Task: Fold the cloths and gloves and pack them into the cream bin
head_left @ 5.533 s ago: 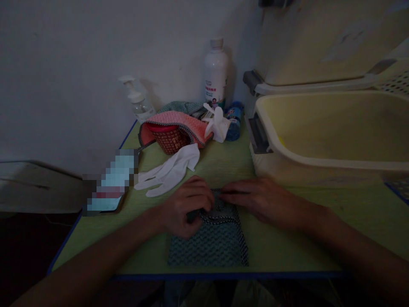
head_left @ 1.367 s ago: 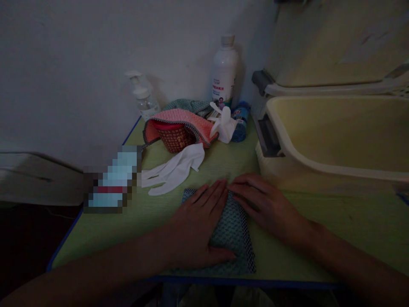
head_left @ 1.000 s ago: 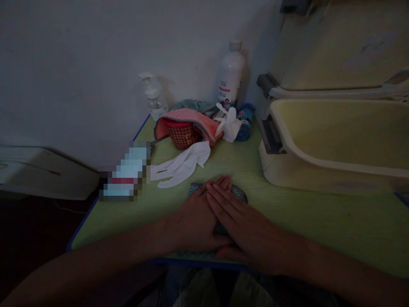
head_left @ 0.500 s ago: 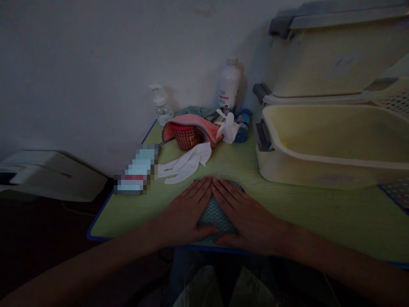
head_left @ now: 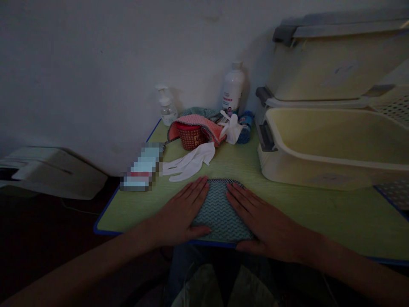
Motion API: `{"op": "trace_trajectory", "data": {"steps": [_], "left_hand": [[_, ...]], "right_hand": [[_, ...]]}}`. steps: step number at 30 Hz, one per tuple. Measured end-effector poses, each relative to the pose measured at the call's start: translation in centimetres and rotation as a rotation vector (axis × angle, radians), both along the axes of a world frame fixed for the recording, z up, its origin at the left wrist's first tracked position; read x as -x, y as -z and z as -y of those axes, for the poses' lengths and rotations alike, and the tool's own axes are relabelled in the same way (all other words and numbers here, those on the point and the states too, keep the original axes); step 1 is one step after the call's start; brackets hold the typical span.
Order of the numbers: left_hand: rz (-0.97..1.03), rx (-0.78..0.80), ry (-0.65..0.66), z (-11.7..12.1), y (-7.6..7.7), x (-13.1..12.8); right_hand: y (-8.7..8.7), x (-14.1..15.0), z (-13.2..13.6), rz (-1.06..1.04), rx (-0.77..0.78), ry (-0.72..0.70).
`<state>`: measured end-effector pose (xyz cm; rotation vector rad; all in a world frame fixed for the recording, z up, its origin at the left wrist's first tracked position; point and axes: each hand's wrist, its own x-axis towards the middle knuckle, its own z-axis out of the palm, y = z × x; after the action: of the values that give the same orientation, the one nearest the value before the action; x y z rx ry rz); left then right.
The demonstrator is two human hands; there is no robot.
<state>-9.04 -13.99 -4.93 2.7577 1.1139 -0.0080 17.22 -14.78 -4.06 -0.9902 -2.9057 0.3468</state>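
A blue-grey textured cleaning cloth with a dark checked edge lies flat at the near edge of the green table. My left hand rests flat over its left side, fingers stretched forward and thumb out on the cloth. Over its right side lies my right hand, also flat, with the thumb at the table's front edge. Both hands hide the cloth's side edges. Just beyond the left fingertips is a white glove, spread on the table.
A pixelated phone-like object lies at the left. Behind stand a red patterned basket under a pink cloth, a pump bottle, a white bottle and a blue bottle. At right is a large cream bin.
My hands have slid apart from touching fingertips, the right one moving rightward, and more of the cloth now shows between them. The view has shifted slightly.
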Motion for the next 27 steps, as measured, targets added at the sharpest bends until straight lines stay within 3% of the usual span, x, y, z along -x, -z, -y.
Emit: {"op": "trace_trajectory", "data": {"steps": [2,8,12,19,21,24,27], "left_hand": [[0.016,-0.018,0.031,0.0,-0.2,0.0],[0.023,0.033,0.336,0.1,-1.5,-0.4],[-0.008,0.083,0.354,1.2,-1.5,-0.4],[-0.003,-0.008,0.257,3.4,-0.1,-0.4],[0.035,0.02,0.273,3.2,-0.5,-0.3],[0.163,0.13,0.316,1.9,-1.9,0.1],[0.396,0.297,0.19,-0.2,-3.3,0.4]], "right_hand": [[0.1,-0.2,0.4,-0.009,-0.026,-0.013],[0.2,-0.2,2.0,-0.001,-0.169,0.007],[0.2,0.1,2.9,0.012,-0.263,-0.003],[0.7,0.6,3.9,0.037,-0.448,-0.007],[0.2,0.5,3.9,0.015,-0.413,-0.022],[-1.3,0.1,3.1,-0.07,-0.231,-0.024],[-2.9,0.0,1.3,-0.29,0.028,0.123]]}}
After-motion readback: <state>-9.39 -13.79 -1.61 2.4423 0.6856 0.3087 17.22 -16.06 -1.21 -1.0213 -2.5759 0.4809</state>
